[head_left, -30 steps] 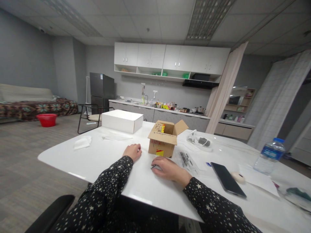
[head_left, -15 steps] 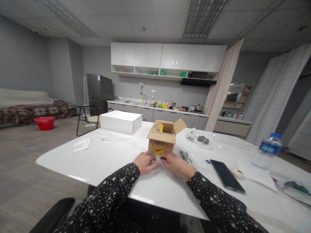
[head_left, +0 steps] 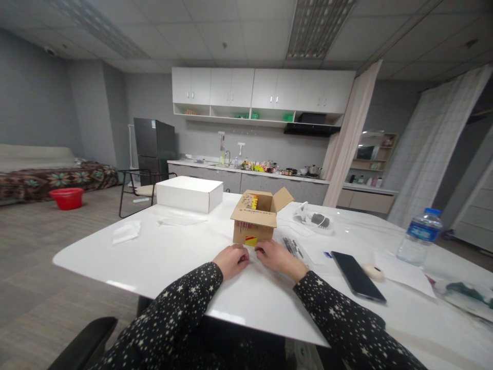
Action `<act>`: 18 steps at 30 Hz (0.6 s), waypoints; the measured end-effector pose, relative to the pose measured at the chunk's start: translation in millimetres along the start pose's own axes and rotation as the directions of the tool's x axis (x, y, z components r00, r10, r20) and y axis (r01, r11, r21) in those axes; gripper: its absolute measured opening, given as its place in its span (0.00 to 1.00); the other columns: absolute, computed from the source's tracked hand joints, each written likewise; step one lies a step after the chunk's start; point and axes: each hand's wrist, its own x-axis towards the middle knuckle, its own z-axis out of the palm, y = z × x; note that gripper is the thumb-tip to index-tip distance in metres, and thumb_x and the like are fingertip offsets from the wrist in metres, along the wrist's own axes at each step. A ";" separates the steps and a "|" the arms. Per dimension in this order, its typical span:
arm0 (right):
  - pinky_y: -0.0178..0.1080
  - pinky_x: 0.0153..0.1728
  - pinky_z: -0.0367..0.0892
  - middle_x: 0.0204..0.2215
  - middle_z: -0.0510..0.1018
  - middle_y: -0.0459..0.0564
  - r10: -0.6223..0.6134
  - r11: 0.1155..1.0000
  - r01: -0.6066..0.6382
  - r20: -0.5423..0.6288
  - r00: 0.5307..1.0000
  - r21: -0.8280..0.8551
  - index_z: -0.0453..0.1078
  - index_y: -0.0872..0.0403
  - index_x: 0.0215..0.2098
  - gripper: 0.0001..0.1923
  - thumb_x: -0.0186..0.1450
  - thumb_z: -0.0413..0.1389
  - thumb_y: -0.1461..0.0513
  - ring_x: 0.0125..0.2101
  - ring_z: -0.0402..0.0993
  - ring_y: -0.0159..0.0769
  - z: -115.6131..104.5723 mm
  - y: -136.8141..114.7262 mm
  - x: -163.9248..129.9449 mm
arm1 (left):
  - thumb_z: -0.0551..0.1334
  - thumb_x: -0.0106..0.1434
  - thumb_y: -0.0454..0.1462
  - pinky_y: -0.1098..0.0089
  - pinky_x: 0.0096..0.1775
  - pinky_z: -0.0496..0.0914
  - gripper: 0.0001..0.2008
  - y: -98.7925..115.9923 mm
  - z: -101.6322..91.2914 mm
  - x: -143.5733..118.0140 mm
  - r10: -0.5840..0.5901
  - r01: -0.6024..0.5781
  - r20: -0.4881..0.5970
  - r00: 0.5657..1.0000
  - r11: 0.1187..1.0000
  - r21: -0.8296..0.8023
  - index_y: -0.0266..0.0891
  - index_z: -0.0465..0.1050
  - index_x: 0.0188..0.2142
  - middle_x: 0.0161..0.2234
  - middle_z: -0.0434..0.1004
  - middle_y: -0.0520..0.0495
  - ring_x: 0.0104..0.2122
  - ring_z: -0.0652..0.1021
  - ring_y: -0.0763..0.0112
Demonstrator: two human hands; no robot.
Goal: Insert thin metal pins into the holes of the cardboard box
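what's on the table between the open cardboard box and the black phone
In the head view, a small bunch of dark pens lies on the white table between the cardboard box and the phone, just beside the right hand.

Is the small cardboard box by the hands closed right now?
No, the cardboard box stands on the white table with its top flaps folded outward, just beyond the left hand and right hand.

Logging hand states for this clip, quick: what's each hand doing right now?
Left hand: fingers curled, resting on the white table before the cardboard box; any hold cannot be told.
Right hand: fingertips pinched together beside it; contents cannot be told.
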 end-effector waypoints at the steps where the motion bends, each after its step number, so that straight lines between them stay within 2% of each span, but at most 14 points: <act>1: 0.35 0.40 0.63 0.37 0.81 0.54 -0.001 1.000 0.001 -0.002 1.000 0.000 0.76 0.56 0.37 0.13 0.66 0.49 0.65 0.39 0.74 0.38 0.8 -0.3 0.4 | 0.57 0.63 0.37 0.69 0.39 0.69 0.08 -0.2 -0.7 -0.4 -0.004 0.004 0.003 1.000 1.000 0.010 0.40 0.75 0.31 0.32 0.77 0.46 0.34 0.77 0.66; 5: 0.35 0.41 0.63 0.38 0.80 0.54 -0.011 1.000 0.011 -0.024 1.000 0.003 0.75 0.56 0.37 0.12 0.65 0.48 0.65 0.39 0.74 0.38 3.9 -0.8 1.5 | 0.60 0.60 0.40 0.67 0.38 0.69 0.08 -1.0 -5.1 -4.2 -0.055 0.055 -0.010 0.998 0.996 0.072 0.39 0.75 0.33 0.34 0.77 0.44 0.34 0.77 0.63; 9: 0.36 0.40 0.63 0.37 0.80 0.54 -0.009 1.000 0.009 -0.023 1.000 -0.002 0.75 0.56 0.36 0.12 0.65 0.49 0.65 0.38 0.75 0.38 4.4 -0.6 1.4 | 0.60 0.56 0.35 0.68 0.39 0.69 0.04 -1.9 -7.7 -6.7 -0.072 0.072 0.006 0.997 0.995 0.073 0.39 0.73 0.31 0.34 0.77 0.45 0.35 0.77 0.64; 12: 0.36 0.40 0.63 0.37 0.80 0.54 -0.007 1.000 0.006 -0.017 1.000 -0.012 0.75 0.56 0.36 0.12 0.66 0.48 0.65 0.38 0.75 0.38 3.4 -1.1 1.2 | 0.57 0.60 0.34 0.68 0.40 0.69 0.06 -0.9 -8.6 -6.4 -0.058 0.055 0.031 0.998 0.995 0.079 0.39 0.72 0.31 0.34 0.77 0.44 0.36 0.77 0.64; 18: 0.36 0.40 0.63 0.37 0.80 0.54 -0.011 1.000 0.011 -0.018 1.000 -0.002 0.75 0.56 0.37 0.12 0.66 0.48 0.64 0.38 0.74 0.38 2.6 -1.8 0.7 | 0.49 0.69 0.36 0.63 0.42 0.69 0.11 -2.1 -5.5 -4.5 -0.091 0.088 0.016 0.996 0.984 0.158 0.36 0.70 0.39 0.36 0.76 0.40 0.40 0.78 0.59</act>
